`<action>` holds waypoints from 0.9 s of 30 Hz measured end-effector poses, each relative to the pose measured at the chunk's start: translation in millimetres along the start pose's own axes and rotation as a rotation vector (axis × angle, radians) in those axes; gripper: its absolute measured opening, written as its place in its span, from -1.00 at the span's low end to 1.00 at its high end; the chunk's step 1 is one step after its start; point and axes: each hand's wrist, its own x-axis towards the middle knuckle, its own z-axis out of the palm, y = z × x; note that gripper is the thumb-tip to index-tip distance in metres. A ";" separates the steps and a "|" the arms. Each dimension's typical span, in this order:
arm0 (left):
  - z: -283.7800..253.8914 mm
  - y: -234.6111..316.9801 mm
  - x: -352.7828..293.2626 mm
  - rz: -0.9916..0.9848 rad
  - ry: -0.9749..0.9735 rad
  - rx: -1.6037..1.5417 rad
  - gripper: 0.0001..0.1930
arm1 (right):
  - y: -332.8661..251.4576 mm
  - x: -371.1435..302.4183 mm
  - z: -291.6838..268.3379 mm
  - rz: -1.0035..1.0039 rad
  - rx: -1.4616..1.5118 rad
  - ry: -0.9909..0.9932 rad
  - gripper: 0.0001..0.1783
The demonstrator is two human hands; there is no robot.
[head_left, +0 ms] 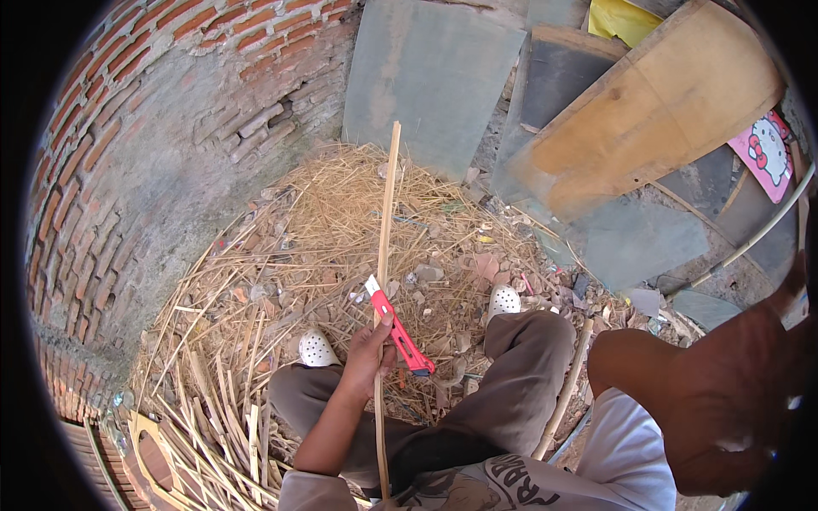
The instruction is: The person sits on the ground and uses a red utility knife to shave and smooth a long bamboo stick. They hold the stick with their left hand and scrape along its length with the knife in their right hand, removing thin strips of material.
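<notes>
My left hand (368,356) is closed around a long, thin bamboo strip (389,204) and a red utility knife (400,335). The strip runs nearly upright in the picture, from my lap to well beyond my feet. The knife slants across it, its pale blade end up and left, its dark end down and right. My thumb presses on the knife. On the right, my right arm and hand (724,409) are raised very close to the camera, large and dark. I cannot make out its fingers or anything in them.
Many split bamboo strips (253,439) lie at my lower left. Straw and shavings (341,213) cover the rubble-strewn ground around my white clogs (317,349). A brick wall (162,145) curves along the left. Grey sheets (426,85) and a wooden board (656,102) lean at the back.
</notes>
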 end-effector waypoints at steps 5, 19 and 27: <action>13.1 27.4 -1.6 0.098 -0.007 0.111 -0.65 | 9.6 -110.8 46.3 0.754 0.092 -0.725 -0.33; 28.6 55.6 42.0 0.153 -0.031 0.315 -0.67 | 45.4 -274.5 87.2 1.468 0.199 -1.187 -0.59; 6.9 54.8 45.7 -0.035 -0.065 0.157 -0.72 | 55.4 -268.5 71.3 1.278 0.057 -1.129 -0.59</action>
